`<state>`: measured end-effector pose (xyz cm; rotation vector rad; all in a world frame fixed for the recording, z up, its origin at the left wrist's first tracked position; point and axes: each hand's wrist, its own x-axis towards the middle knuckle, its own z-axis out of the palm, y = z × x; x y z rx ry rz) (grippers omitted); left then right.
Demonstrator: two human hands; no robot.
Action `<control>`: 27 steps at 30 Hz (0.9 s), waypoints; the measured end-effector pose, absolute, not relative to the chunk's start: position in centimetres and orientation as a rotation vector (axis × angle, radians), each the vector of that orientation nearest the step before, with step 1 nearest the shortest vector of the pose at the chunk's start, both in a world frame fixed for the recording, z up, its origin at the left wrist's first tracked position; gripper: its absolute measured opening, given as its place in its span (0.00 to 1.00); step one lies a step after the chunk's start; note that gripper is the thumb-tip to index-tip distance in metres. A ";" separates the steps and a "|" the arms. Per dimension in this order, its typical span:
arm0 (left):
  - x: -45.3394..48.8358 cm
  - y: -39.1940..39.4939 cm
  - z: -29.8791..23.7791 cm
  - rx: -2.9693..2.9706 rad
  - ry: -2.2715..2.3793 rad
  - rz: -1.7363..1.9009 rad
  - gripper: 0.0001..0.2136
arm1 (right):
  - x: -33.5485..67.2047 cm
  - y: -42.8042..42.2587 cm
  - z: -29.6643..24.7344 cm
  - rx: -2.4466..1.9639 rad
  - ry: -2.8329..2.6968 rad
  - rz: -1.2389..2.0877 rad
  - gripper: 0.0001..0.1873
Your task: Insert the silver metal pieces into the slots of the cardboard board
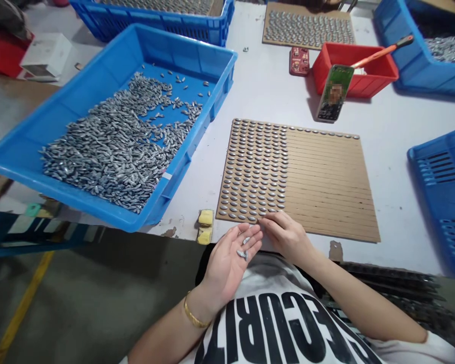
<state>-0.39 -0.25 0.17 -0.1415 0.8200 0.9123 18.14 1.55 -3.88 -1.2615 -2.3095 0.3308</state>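
A brown slotted board point(326, 177) lies on the white table in front of me, its left third filled with rows of small oval metal pieces point(256, 167). My left hand point(231, 258) is cupped palm up at the table's near edge, holding a few loose metal pieces point(243, 250). My right hand point(286, 235) rests at the board's near edge with fingertips pinched together next to the lowest filled row. Whether a piece sits in that pinch is hidden.
A tilted blue tray point(30, 146) heaped with metal pieces sits left. A phone point(334, 93) leans on a red bin point(375, 76) holding an orange-handled tool. Another filled board point(307, 28) and blue crates point(443, 192) lie behind and right.
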 end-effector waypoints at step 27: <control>1.3 -0.9 -0.1 -0.136 0.862 0.830 0.07 | 20.4 0.6 -5.3 -1.281 -2.153 0.273 0.14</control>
